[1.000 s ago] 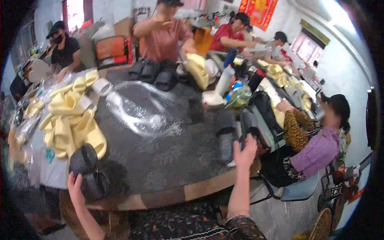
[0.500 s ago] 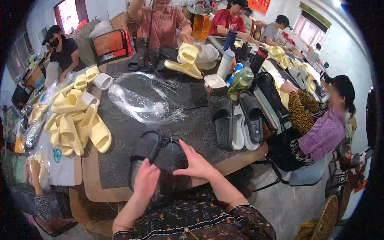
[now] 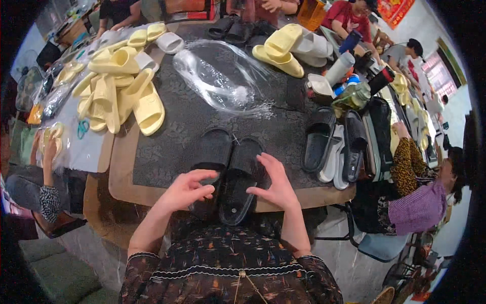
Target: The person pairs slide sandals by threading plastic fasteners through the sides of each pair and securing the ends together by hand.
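Observation:
A pair of black slide sandals (image 3: 246, 152) lies side by side at the table's near edge, heels toward me and overhanging it. A thin clear plastic strip (image 3: 234, 138) stands up between their far ends. My left hand (image 3: 190, 191) hovers at the left sandal's strap, thumb and fingers apart. On the other side, my right hand (image 3: 276, 183) is spread beside the right sandal with its fingers apart. Neither hand is closed round a sandal; whether the fingertips touch them I cannot tell.
A loop of clear plastic strips (image 3: 223, 76) lies mid-table. Yellow slides (image 3: 119, 91) are heaped at left near teal scissors (image 3: 82, 128). Black and white slides (image 3: 331, 144), bottles (image 3: 340, 68) and a white box (image 3: 320, 87) stand at right. Co-workers sit around.
My view has tilted down and shifted. My left hand's pinched fingers have opened, and both hands now stand apart on either side of the sandals.

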Available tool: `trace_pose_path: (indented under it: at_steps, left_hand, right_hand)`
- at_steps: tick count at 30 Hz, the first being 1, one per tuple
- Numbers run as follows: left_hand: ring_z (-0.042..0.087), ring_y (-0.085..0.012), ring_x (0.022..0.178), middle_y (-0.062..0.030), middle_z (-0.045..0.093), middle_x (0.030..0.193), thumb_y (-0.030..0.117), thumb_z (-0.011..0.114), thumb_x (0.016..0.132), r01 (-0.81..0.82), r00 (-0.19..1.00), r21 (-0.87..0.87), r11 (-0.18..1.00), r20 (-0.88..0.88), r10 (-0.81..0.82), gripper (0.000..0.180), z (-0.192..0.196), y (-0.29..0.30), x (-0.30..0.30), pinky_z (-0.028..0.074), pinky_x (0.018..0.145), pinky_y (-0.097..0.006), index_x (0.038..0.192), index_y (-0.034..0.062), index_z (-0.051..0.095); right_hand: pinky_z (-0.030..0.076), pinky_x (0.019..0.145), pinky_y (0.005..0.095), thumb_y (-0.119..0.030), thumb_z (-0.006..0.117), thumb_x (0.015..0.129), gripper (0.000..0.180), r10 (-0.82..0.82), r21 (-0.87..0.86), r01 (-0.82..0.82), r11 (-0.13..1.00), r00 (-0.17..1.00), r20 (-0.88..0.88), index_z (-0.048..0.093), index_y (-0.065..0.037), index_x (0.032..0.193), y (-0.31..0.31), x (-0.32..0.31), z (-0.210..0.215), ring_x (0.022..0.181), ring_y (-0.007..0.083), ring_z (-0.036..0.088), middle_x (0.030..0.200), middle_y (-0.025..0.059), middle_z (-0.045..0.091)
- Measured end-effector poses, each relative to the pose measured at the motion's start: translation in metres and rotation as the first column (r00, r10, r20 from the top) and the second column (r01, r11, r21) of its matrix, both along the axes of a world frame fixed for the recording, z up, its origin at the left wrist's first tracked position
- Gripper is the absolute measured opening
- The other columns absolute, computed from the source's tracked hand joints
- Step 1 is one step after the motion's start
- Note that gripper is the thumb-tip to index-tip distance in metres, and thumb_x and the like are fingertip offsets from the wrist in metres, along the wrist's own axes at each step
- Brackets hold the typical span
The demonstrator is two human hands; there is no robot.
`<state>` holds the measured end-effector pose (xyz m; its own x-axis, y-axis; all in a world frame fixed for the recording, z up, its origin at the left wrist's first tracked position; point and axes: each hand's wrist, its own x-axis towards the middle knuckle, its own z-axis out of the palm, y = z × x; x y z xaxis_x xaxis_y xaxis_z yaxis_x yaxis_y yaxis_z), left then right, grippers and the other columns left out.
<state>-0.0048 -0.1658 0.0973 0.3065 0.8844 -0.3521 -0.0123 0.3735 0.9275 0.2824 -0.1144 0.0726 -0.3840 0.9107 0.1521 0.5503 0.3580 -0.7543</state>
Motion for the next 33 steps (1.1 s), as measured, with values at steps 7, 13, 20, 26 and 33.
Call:
trace_pose_path:
  at_steps: [7,13,20,26,33]
  left_hand:
    - [0.064,-0.0248,0.082,-0.0122,0.064,0.1,0.021,0.07,0.081,0.072,0.774,0.584,0.808,-0.544,0.324,0.033,0.011,0.045,0.0,0.051,0.074,-0.035,0.109,0.0049,0.064]
    - [0.057,-0.0344,0.103,-0.0149,0.062,0.107,0.02,0.066,0.081,0.37,0.573,0.639,0.674,-0.728,0.376,0.036,-0.025,0.122,0.031,0.047,0.089,-0.044,0.113,0.0059,0.058]
    - [0.063,-0.034,0.09,-0.0152,0.063,0.092,0.02,0.061,0.075,0.364,0.508,0.475,0.801,-0.823,0.256,0.015,-0.065,0.151,0.057,0.052,0.081,-0.044,0.075,0.01,0.072]
    - [0.065,-0.0252,0.08,-0.0107,0.066,0.09,0.018,0.063,0.084,-0.062,0.69,0.67,0.74,-0.507,0.516,0.015,-0.082,0.142,0.058,0.052,0.074,-0.036,0.09,0.0045,0.066]
    - [0.059,-0.0092,0.07,-0.0015,0.061,0.076,0.012,0.059,0.091,-0.4,0.872,0.534,0.745,-0.027,0.489,0.012,-0.09,0.152,0.045,0.05,0.064,-0.026,0.092,0.0005,0.06]
  right_hand:
    - [0.036,0.105,0.0418,-0.012,0.073,0.07,0.058,-0.012,0.077,0.011,0.997,1.0,0.018,0.054,-0.009,0.125,0.012,-0.009,-0.015,0.123,0.034,0.043,0.131,0.0143,0.048]
    - [0.036,0.105,0.0425,-0.007,0.068,0.065,0.058,-0.059,0.141,0.055,0.988,0.998,0.021,0.055,-0.009,0.122,0.022,-0.007,-0.023,0.123,0.0347,0.042,0.129,0.014,0.049]
    - [0.039,0.103,0.0424,-0.016,0.071,0.069,0.057,0.008,0.105,-0.01,0.994,1.0,0.017,0.056,-0.013,0.124,0.017,0.003,-0.028,0.124,0.0325,0.041,0.131,0.0101,0.047]
    - [0.038,0.102,0.0389,-0.029,0.08,0.072,0.048,0.002,0.073,0.002,0.997,0.998,-0.055,0.063,-0.009,0.113,0.028,0.004,-0.014,0.117,0.0282,0.05,0.121,0.0097,0.055]
    - [0.049,0.083,0.0351,-0.023,0.075,0.078,0.036,-0.134,0.107,0.157,0.982,0.971,-0.196,0.064,-0.005,0.108,0.078,-0.05,-0.005,0.095,0.0256,0.061,0.104,0.009,0.064]
